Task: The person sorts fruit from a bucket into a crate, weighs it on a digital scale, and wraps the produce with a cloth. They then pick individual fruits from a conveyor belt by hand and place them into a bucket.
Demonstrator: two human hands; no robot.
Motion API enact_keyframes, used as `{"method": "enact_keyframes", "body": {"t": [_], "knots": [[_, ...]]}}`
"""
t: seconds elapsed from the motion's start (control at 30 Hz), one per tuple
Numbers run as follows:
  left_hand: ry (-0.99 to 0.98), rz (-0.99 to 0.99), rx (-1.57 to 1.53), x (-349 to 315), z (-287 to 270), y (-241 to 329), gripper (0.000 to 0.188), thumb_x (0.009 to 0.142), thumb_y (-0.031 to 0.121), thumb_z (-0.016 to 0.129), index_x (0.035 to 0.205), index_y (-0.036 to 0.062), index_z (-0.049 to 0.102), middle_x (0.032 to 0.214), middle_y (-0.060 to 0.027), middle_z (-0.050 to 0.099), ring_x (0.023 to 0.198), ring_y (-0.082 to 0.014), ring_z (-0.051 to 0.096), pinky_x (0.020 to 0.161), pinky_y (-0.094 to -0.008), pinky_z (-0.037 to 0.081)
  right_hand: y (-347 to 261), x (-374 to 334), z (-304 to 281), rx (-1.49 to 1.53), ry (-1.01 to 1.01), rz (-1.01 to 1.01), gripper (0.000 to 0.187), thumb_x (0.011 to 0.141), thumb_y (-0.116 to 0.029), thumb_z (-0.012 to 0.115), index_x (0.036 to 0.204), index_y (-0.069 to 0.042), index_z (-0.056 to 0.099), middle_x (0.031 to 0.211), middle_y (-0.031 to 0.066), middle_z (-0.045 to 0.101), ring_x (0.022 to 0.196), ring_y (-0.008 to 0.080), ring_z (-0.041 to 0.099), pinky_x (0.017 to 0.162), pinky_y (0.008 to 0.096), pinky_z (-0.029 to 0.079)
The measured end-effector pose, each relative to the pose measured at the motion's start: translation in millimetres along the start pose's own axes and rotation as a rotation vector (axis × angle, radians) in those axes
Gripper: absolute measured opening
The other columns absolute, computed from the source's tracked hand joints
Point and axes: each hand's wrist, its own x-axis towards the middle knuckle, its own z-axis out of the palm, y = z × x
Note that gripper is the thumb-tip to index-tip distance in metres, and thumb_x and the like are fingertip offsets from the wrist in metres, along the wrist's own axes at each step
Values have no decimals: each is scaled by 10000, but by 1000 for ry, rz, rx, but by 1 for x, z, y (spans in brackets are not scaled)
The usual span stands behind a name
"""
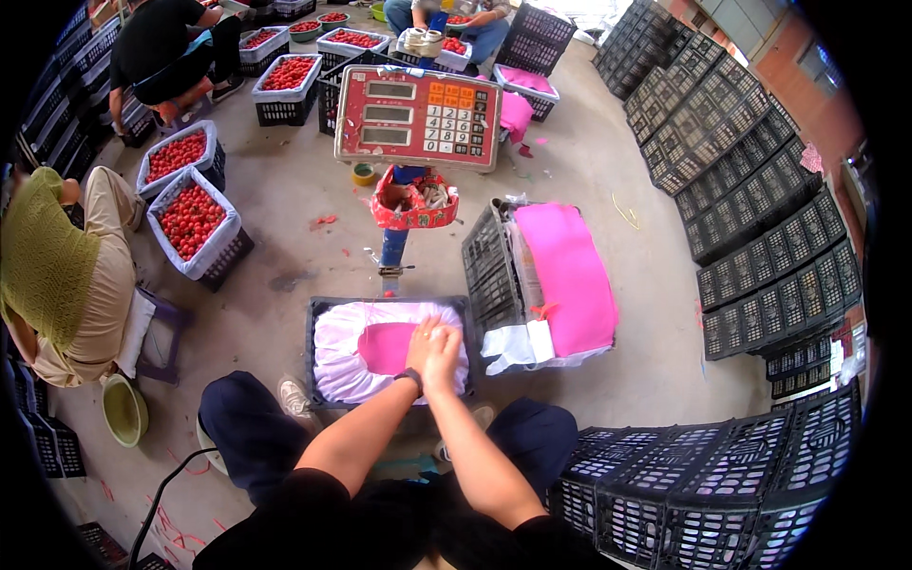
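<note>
My left hand, with a dark band at its wrist, and my right hand meet over a black plastic crate between my legs. A gathered white liner fills the crate, bunched around a bright pink sheet that shows in its middle. Both hands overlap at the right part of this opening. The right fingers look curled in, though whatever is in them is hidden. Most of the left fingers are covered by the right hand.
A red scale display stands on a post ahead, with a red-wrapped basket below. Pink sheets top a crate at right. Crates of red fruit stand left, near a seated person. Stacked black crates line the right.
</note>
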Motion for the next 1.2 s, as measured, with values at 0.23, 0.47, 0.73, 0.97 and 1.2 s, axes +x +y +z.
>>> {"method": "enact_keyframes", "body": {"t": [0.23, 0.47, 0.73, 0.97, 1.2], "knots": [[259, 45, -212, -15, 14, -8, 344, 843, 157, 446, 1154, 10, 442, 1239, -115, 442, 1182, -321, 364, 993, -376, 283, -39, -47, 27, -372, -66, -298, 161, 886, -143, 417, 951, 3, 441, 888, 135, 511, 848, 237, 508, 796, 328, 400], [-59, 218, 20, -30, -53, 3, 493, 769, 241, 575, 1183, 27, 414, 1215, -189, 437, 1178, -348, 367, 992, -402, 286, -51, -56, 33, -187, -283, -153, 149, 904, -154, 417, 948, -13, 433, 847, 99, 494, 810, 195, 502, 758, 305, 412], [20, -325, 565, -28, -155, 10, 417, 669, 334, 644, 923, 14, 560, 946, -153, 536, 884, -294, 520, 753, -393, 413, -56, 1, 18, 398, -401, 214, 102, 917, -184, 408, 909, -83, 405, 675, -14, 383, 553, 52, 339, 481, 192, 301], [-110, -220, 178, -34, -141, -21, 228, 837, 250, 482, 904, 40, 540, 774, -71, 571, 748, -212, 556, 703, -380, 426, -44, -2, 3, 174, -496, 123, 124, 902, -147, 420, 960, -57, 483, 669, -8, 409, 551, 52, 352, 498, 191, 315], [-181, -224, -758, -28, -141, 4, 243, 905, 209, 382, 1016, 27, 498, 883, -52, 547, 821, -142, 519, 748, -316, 421, -75, -24, 31, -131, -729, -325, 160, 859, -128, 435, 923, -7, 520, 799, 108, 584, 743, 219, 566, 730, 317, 417]]}}
